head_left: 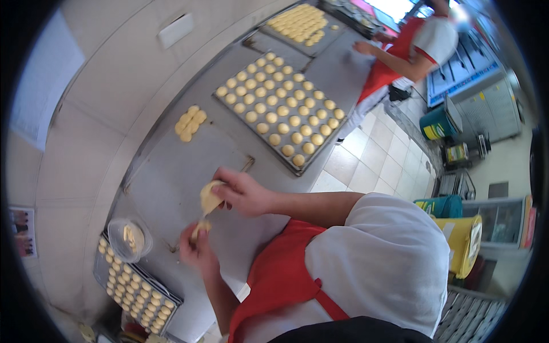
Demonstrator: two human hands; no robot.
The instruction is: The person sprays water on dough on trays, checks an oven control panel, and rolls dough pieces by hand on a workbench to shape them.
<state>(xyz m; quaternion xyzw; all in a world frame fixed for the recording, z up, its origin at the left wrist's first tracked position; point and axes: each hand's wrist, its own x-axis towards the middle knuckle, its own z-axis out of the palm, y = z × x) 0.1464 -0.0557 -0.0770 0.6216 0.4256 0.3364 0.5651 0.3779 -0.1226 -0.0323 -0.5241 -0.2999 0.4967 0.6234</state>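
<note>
My right hand (243, 191) is closed on a flattened flap of pale yellow dough (210, 197), held above the metal table. Just below it, my left hand (199, 251) pinches a smaller piece of dough (200, 228). The two pieces nearly meet; I cannot tell if they are still joined. Left of my hands stands a clear round plastic tub (130, 240) with pale yellow pieces inside. Farther along the table lies a small cluster of dough lumps (190, 123).
A large tray (298, 170) carries rows of dough balls. Another tray of balls (137, 294) sits at the lower left, and a third (320, 44) at the far end. A co-worker in a red apron (380, 74) stands at the far right. A yellow bucket (466, 246) is behind me.
</note>
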